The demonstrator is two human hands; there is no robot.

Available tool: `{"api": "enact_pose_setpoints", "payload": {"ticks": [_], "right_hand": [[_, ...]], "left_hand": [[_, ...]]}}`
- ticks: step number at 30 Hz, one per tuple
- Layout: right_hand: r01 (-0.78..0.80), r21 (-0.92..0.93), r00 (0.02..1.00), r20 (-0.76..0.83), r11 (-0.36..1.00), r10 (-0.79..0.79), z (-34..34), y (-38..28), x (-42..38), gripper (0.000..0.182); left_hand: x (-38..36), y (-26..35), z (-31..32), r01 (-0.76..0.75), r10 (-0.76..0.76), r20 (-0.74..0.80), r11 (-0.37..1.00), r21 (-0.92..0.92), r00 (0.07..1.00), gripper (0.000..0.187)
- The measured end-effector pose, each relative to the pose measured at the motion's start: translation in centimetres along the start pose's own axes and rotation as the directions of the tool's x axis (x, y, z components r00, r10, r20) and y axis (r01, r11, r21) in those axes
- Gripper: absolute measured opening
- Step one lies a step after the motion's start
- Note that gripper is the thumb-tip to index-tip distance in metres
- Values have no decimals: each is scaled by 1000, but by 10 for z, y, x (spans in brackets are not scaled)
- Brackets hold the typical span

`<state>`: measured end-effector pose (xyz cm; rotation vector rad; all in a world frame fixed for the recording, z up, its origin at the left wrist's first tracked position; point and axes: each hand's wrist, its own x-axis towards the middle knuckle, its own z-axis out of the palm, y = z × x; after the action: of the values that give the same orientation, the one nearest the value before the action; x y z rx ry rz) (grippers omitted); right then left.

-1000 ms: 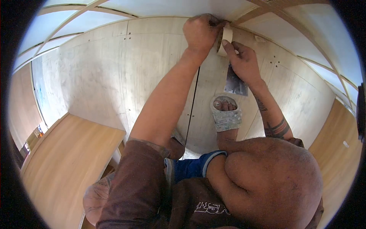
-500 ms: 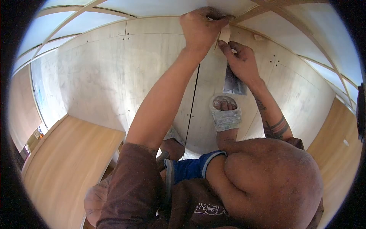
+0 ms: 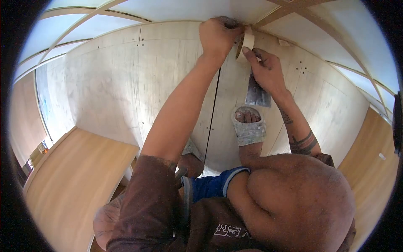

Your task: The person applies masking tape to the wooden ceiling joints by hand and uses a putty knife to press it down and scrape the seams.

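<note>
My left hand (image 3: 219,38) is closed, its fingers pinched at the top end of a pale roll of tape (image 3: 249,40), close to the corner where the white panels meet the boards. Below it, my right hand (image 3: 267,69) grips the lower edge of the same roll between thumb and fingers. The roll's brownish inner side shows on its left. Just under my right hand, a dark grey flat sheet (image 3: 257,93) lies in front of my sandalled foot (image 3: 248,122), its upper end hidden by the hand.
Pale, smudged boards (image 3: 176,84) with dark seams and screw holes surround my feet. Wooden strips (image 3: 289,11) frame white panels along the top. A wood-faced panel (image 3: 79,168) stands at the left, another (image 3: 369,155) at the right. My bent knee (image 3: 302,193) fills the lower right.
The roll of tape has turned, so more of its curved band and inner side shows. My left hand has dropped slightly; my right hand stays almost in place.
</note>
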<state>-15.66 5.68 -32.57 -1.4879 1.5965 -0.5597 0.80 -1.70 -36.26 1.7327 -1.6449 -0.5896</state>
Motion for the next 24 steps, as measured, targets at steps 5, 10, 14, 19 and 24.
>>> {"api": "enact_pose_setpoints", "payload": {"ticks": [5, 10, 14, 19, 24], "right_hand": [[-30, 40, 1000, 4, 999, 30, -3, -3, 0, 51], [26, -105, 999, -44, 994, -30, -12, -10, 7, 51], [150, 172, 983, -133, 974, -128, -3, 8, 19, 56], [-211, 71, 973, 107, 975, 203, -11, -5, 19, 62], [-163, 156, 985, 82, 974, 152, -2, 11, 24, 64]], "left_hand": [[1, 3, 8, 15, -9, -53, 991, 129, 999, 50], [2, 7, 9, -7, 16, -59, 988, 154, 998, 51], [3, 3, 10, -37, 50, -72, 985, 167, 996, 48], [-2, 3, 14, -71, 82, -56, 980, 184, 995, 32], [-3, 1, 16, -293, 306, -56, 941, 170, 950, 30]]}}
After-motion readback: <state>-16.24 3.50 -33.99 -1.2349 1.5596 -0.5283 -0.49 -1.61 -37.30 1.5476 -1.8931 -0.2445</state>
